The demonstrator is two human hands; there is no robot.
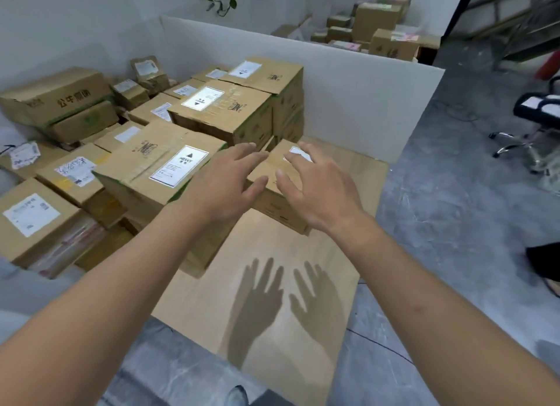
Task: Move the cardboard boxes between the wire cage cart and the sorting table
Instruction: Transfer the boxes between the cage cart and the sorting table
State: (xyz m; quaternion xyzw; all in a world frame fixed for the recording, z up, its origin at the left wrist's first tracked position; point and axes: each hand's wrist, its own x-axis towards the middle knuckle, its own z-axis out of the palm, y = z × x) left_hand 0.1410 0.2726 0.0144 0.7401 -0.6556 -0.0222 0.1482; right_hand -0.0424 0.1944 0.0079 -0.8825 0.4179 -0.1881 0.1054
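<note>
Presently, we hold the left hand (230, 181) and the right hand (315, 187) side by side, fingers spread and loosely extended, gripping nothing, above a small cardboard box (274, 207); we cannot tell whether any fingertip touches its top. The box sits on a tan board (333, 269), just beside a larger carton with a HEAVY label (145, 163) and near the white partition wall (348, 87). Both hands cast shadows (257, 299) on the bare board.
</note>
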